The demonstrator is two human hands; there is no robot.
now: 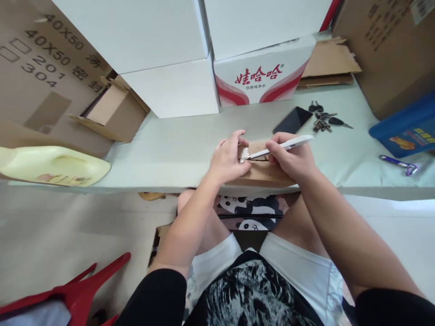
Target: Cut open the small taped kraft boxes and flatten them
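Note:
A small brown cardboard parcel [263, 172] lies at the near edge of the pale table [176, 149]. My left hand [228, 158] presses down on its left end, fingers curled against a bit of clear tape. My right hand [292, 158] grips a white pen-like tool [285, 146], its dark tip resting on the parcel's top beside my left fingers. Both forearms reach in from below over my lap.
White boxes [163, 54] and one with red print [263, 77] stand at the back. A black phone [292, 119] and keys [324, 121] lie behind the parcel. A blue bin [408, 127], a purple tool [399, 164], a yellow jug [50, 165] and a red chair [78, 290] surround.

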